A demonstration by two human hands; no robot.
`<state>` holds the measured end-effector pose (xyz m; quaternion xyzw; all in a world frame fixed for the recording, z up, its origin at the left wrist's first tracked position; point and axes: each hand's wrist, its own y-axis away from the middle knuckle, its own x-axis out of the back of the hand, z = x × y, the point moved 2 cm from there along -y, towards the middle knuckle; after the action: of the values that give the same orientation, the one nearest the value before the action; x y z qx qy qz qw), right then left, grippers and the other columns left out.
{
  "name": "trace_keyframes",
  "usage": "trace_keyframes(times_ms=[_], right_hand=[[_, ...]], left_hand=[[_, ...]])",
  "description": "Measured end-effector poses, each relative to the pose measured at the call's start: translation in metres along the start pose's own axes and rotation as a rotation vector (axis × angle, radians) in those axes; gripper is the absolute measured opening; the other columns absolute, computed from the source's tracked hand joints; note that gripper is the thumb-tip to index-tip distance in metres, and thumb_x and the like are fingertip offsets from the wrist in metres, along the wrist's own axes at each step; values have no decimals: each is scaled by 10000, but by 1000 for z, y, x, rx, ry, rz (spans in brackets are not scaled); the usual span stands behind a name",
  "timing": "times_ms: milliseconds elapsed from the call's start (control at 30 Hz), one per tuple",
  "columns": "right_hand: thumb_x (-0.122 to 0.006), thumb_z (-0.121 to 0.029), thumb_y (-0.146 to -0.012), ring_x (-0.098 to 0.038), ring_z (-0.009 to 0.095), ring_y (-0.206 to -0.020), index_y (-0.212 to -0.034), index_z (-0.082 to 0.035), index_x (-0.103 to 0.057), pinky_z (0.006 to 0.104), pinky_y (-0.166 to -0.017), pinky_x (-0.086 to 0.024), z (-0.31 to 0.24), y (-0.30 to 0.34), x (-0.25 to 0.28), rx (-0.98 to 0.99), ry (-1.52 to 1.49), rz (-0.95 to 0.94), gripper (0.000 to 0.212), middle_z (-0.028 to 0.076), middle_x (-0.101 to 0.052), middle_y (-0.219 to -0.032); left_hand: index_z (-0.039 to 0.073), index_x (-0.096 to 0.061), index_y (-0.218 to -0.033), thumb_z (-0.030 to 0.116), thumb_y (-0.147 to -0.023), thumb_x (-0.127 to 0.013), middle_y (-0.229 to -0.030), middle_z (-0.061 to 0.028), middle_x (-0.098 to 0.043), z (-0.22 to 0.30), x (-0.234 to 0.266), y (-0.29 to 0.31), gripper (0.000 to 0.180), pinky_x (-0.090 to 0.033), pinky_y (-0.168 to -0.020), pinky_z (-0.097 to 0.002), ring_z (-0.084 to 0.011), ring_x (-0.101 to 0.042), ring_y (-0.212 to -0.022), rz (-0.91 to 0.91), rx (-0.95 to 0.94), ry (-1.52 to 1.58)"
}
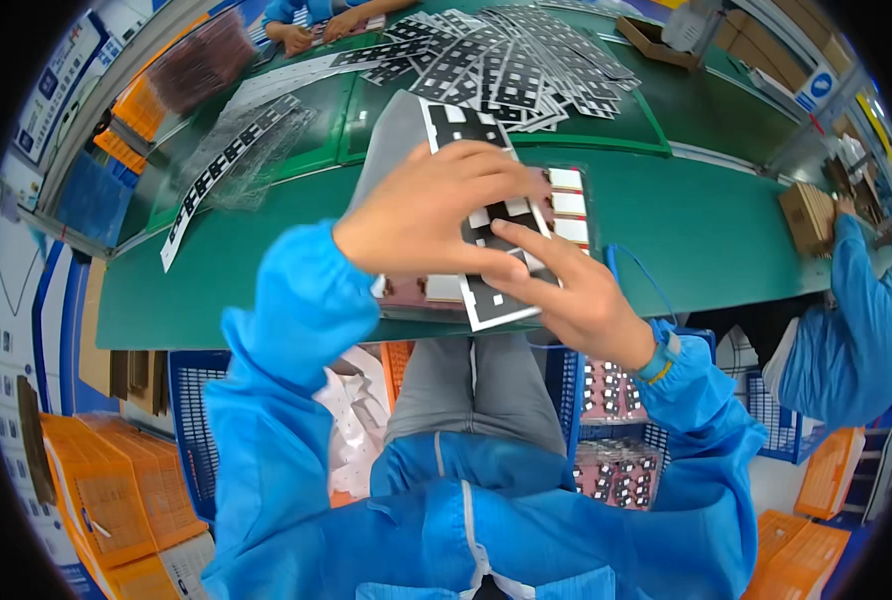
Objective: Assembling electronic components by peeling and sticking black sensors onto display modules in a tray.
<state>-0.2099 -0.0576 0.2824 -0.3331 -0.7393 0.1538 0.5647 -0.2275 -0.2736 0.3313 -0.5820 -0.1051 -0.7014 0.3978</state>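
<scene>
A black-and-white strip with rectangular cutouts lies slanted across a tray of white rectangular pieces at the table's near edge. Over the strip arches my left hand, its fingers reaching to the right edge and its thumb apart from them; the fingertips are slightly blurred. My right hand comes in from the right, index finger and thumb spread on the strip just under the left palm. A translucent grey sheet sticks out beyond my left wrist. The hands hide much of the strip and tray.
Many similar strips are piled at the far side of the green table. Another strip lies by clear plastic at left. A co-worker's hands are at the far edge; another person handles a carton at right. Blue baskets stand below.
</scene>
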Motion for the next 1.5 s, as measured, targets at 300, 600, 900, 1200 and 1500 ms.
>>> trace_keyframes(times_ms=[300, 600, 900, 1200, 1500], right_hand=[[-540, 167, -703, -607, 383, -1216, -1080, -27, -710, 435, -966, -516, 16, 52, -10, -211, -451, 6, 457, 160, -608, -1385], [-618, 154, -688, -547, 438, -1310, -946, 32, -688, 502, -1035, -512, -18, 62, -9, -83, -392, -41, 294, 205, -617, -1330], [-576, 131, -813, -600, 352, -1229, -1102, -1, -690, 430, -1006, -492, -7, 80, -11, -478, -338, 374, 338, 214, -611, -1322], [-748, -2, -874, -646, 141, -907, -1209, -25, -574, 298, -830, -509, 7, 82, -45, -852, -915, 493, 378, 76, -659, -1005], [-845, -90, -726, -556, 244, -905, -981, -75, -719, 373, -757, -407, 2, 69, -28, -488, 173, 349, 285, 34, -660, -977]], left_hand=[[62, -621, -1315, 171, -891, -749, -1284, -106, -630, 5, 18, 16, 456, -559, -818, -361, -233, -679, -957, -159, 354, 143], [83, -634, -1315, 325, -840, -802, -1308, -106, -641, 39, 15, 23, 559, -463, -1030, -440, -313, -626, -1154, -8, 20, 66], [70, -650, -1172, 380, -753, -878, -966, -121, -706, 3, -76, 14, 569, -534, -741, -384, -296, -696, -882, -298, 221, 517], [48, -719, -1066, 310, -802, -836, -905, -126, -700, -1, -86, 3, 390, -515, -712, -409, -319, -668, -825, -283, 165, 486], [23, -718, -1067, 233, -796, -846, -921, -124, -705, -7, -94, 3, 366, -517, -718, -374, -287, -668, -823, -270, 166, 580]])
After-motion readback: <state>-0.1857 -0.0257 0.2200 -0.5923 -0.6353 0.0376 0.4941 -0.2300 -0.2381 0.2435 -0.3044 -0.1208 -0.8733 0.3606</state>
